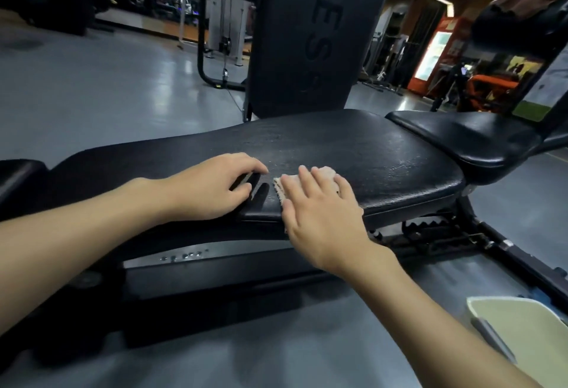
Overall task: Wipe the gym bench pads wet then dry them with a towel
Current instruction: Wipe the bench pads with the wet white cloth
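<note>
We are pressing the right hand [319, 212], fingers flat and spread, onto the folded cloth [322, 174] lying beneath it near the front edge of the long bench pad [353, 148]. We are resting the left hand [212, 186], empty, fingers loosely curled, just beside the cloth.

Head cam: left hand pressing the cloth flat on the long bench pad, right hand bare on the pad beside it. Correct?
Hands are swapped. In the head view the right hand presses the cloth flat on the long bench pad; the left hand rests bare on the pad beside it.
</note>
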Tool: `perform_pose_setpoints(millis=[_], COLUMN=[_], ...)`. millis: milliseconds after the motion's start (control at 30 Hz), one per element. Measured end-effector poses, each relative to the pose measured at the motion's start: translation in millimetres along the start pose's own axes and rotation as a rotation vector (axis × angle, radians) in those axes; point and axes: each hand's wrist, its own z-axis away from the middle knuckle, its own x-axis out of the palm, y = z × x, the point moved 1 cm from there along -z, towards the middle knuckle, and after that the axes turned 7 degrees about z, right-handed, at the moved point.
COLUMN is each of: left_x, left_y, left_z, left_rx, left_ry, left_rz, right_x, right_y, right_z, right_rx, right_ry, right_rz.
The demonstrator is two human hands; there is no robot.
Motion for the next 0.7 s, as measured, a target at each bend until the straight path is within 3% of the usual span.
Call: perform_pose_setpoints(millis=[233, 333, 400, 467, 533, 600, 700], left_x=[-39.2, -55.1, -61.4, -61.8, -56.3, -42.8, -19.0], left_y=[-36.0, -46.8, -52.7, -54.3, -48.8, -38.8, -35.0], left_z=[64.2, 86.2, 95.2, 96.5, 90.4, 77.4, 63.6], left_rx=[-0.215, -0.268, -0.252, -0.22, -0.18, -0.098, -0.027], left_ry=[0.031, 0.153, 0.252, 0.276, 0.219, 0.112, -0.077], left_rz=[0.025, 0.109, 0.161, 0.155, 0.083, -0.012, -0.225], right_x=[-4.7, -10.1, -17.7, -27.4, -27.2, -16.8, -1.3], right_y=[-98.1, -141.3, -144.5, -122.0, -86.7, -59.6, -52.8], right_z=[-21.2, -34.5, -40.7, -39.5, -37.4, -35.3, -37.0], right_rx=[-0.229, -0.359, -0.418, -0.338, -0.193, -0.095, -0.106], right_ry=[-0.012, -0.025, -0.045, 0.008, 0.083, 0.039, 0.025], right_rz=[-0.05, -0.096, -0.186, -0.282, -0.268, -0.186, -0.087])
